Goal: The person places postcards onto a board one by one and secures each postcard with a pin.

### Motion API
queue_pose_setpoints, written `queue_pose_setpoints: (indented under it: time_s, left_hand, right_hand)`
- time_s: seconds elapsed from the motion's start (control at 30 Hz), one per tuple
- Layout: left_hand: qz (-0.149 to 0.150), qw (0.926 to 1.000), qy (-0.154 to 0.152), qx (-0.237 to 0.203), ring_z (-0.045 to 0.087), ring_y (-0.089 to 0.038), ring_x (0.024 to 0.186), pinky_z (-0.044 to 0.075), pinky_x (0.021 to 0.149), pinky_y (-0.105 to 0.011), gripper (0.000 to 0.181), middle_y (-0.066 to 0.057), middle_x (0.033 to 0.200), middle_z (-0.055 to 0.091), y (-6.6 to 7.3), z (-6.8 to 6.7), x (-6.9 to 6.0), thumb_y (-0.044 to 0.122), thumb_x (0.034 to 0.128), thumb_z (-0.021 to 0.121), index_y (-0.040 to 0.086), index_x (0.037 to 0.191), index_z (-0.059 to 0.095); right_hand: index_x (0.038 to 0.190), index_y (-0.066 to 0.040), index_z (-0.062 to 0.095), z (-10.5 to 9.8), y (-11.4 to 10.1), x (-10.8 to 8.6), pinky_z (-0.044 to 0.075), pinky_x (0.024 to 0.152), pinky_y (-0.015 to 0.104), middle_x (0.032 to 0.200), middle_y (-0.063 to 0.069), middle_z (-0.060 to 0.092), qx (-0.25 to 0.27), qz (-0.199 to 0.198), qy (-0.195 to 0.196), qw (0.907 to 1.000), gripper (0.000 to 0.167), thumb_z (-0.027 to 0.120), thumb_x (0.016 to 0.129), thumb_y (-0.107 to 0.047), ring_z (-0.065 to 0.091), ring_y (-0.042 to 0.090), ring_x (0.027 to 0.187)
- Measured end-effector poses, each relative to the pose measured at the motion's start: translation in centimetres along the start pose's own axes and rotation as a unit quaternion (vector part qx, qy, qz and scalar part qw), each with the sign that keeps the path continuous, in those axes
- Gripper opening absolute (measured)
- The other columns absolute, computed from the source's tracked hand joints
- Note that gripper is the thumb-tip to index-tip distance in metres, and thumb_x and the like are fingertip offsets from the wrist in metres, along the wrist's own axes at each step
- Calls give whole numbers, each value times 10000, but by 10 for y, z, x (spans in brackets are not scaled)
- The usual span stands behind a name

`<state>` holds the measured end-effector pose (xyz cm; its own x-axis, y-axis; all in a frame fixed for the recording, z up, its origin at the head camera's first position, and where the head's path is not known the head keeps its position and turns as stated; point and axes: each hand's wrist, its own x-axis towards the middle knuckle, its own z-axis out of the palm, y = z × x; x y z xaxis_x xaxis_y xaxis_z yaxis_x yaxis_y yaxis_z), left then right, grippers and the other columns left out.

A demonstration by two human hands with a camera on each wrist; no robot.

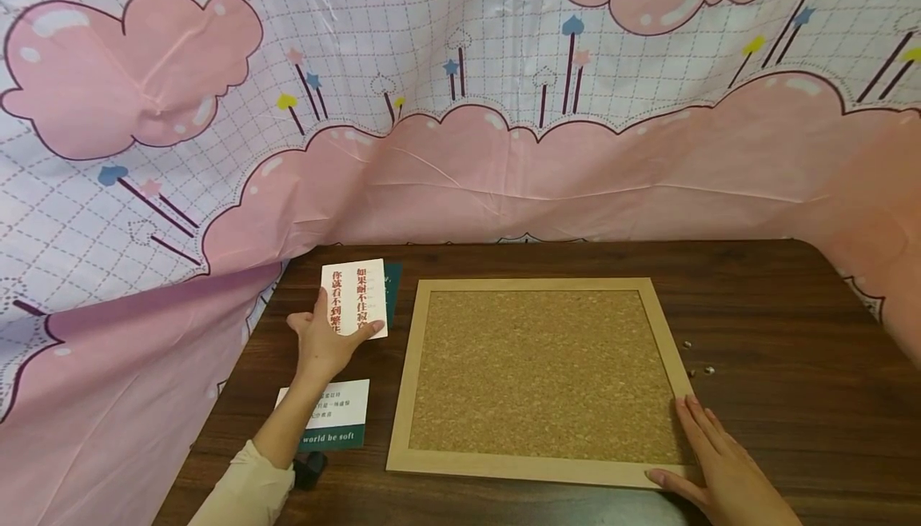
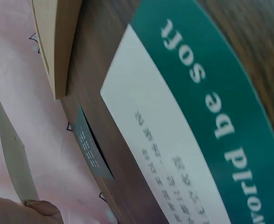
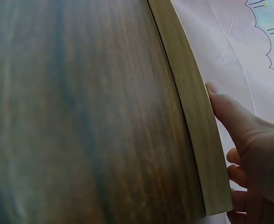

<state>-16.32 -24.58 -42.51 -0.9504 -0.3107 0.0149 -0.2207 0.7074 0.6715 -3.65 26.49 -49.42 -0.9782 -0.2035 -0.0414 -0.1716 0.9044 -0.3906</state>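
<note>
My left hand (image 1: 327,342) holds a white card (image 1: 352,290) with red Chinese characters between thumb and fingers. In the left wrist view, the held card (image 2: 14,154) appears nearly edge-on, raised off the table. Partly behind it in the head view lies a dark green card (image 1: 392,282). A white and green card (image 1: 338,406) reading "world be soft" lies under my left forearm. My right hand (image 1: 727,462) rests at the near right corner of a wood-framed cork board (image 1: 547,374). Its thumb touches the near side of the frame (image 3: 197,112), its fingers the right side.
Several tiny shiny pieces (image 1: 709,370), too small to identify, lie right of the board on the dark wooden table (image 1: 784,326). A small black object (image 1: 309,468) sits beside my left sleeve. A pink patterned cloth (image 1: 504,182) hangs around the back and sides.
</note>
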Motion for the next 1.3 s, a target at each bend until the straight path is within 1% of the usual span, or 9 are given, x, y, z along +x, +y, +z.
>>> queue_pose_setpoints:
  time_s: [0.13, 0.27, 0.37, 0.47, 0.63, 0.73, 1.0, 1.2, 1.3]
  left_hand:
    - [-62, 9999, -134, -77, 243, -330, 1139, 389, 1009, -508, 1218, -284, 1285, 185, 5, 4, -3, 526, 720, 809, 51, 1561, 67]
    - [53, 9996, -173, -218, 245, -326, 1143, 394, 997, -511, 1209, -289, 1301, 193, 13, 9, -7, 500, 716, 822, 67, 1564, 78]
    - [136, 9995, -210, -204, 253, -328, 1137, 407, 978, -518, 1204, -301, 1304, 200, 18, 16, -9, 501, 715, 822, 56, 1561, 90]
    - [178, 9991, -323, -224, 262, -327, 1122, 417, 953, -520, 1198, -300, 1298, 210, 22, 23, -11, 505, 722, 816, 58, 1562, 88]
    - [107, 9982, -517, -274, 347, -306, 1039, 441, 921, -491, 1198, -282, 1288, 207, 29, 36, -15, 520, 727, 806, 77, 1565, 74]
    - [75, 9981, -541, -292, 386, -293, 984, 453, 906, -471, 1200, -279, 1285, 212, 34, 42, -17, 521, 718, 812, 76, 1564, 86]
    - [58, 9977, -585, -347, 382, -288, 970, 465, 894, -463, 1205, -280, 1286, 232, 47, 56, -23, 540, 699, 818, 87, 1564, 112]
    - [44, 9973, -654, -333, 414, -261, 904, 484, 855, -437, 1232, -255, 1231, 242, 51, 64, -29, 557, 685, 820, 75, 1563, 102]
    - [61, 9967, -728, -357, 438, -282, 930, 498, 854, -446, 1241, -274, 1253, 232, 52, 68, -31, 562, 685, 818, 77, 1563, 87]
  right_hand:
    - [1507, 92, 165, 0, 0, 1, 337, 931, 727, 1473, 365, 321, -23, -78, 67, 9999, 1091, 730, 793, -508, 350, 598, 1280]
    - [1499, 109, 170, -2, -1, 2, 340, 937, 721, 1472, 368, 320, -71, -31, 5, 10000, 1096, 721, 794, -524, 349, 590, 1287]
    - [1497, 111, 175, -4, -1, 3, 339, 934, 724, 1477, 369, 309, -103, 35, -75, 9999, 1092, 707, 800, -541, 346, 589, 1290]
    - [1493, 118, 181, -5, -1, 4, 332, 932, 730, 1480, 374, 298, -114, 68, -131, 9998, 1086, 698, 807, -547, 340, 595, 1289]
    - [1489, 121, 191, -5, 0, 4, 335, 925, 732, 1474, 379, 303, -122, 17, -115, 9999, 1079, 706, 805, -535, 346, 602, 1278]
    - [1491, 120, 181, -4, 2, 4, 340, 923, 730, 1469, 381, 309, -120, -25, -58, 9999, 1088, 715, 800, -528, 355, 601, 1272]
    - [1502, 113, 134, -2, 6, 4, 351, 902, 731, 1469, 383, 306, -76, -148, 67, 9998, 1106, 732, 798, -495, 360, 602, 1265]
    - [1501, 115, 132, -2, 6, 5, 353, 898, 732, 1471, 381, 307, -129, -160, 56, 9998, 1109, 728, 799, -503, 370, 604, 1257]
    - [1494, 126, 147, -3, 6, 6, 352, 898, 734, 1465, 385, 312, -142, -166, 46, 9998, 1108, 729, 796, -507, 374, 607, 1252]
